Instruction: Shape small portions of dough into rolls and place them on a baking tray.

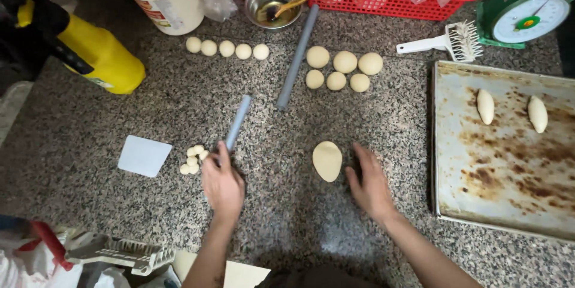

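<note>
Head view: two shaped dough pieces (486, 106) already lie on the baking tray (509, 204), while eleven dough balls (345, 61) wait on the counter (179, 102). The left hand (222, 185) grips a short grey rolling pin (238, 123); the right hand (371, 186), open and flat, rests just beside the flattened oval of dough (327, 160)

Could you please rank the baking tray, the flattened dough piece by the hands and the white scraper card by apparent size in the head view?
1. baking tray
2. white scraper card
3. flattened dough piece
</note>
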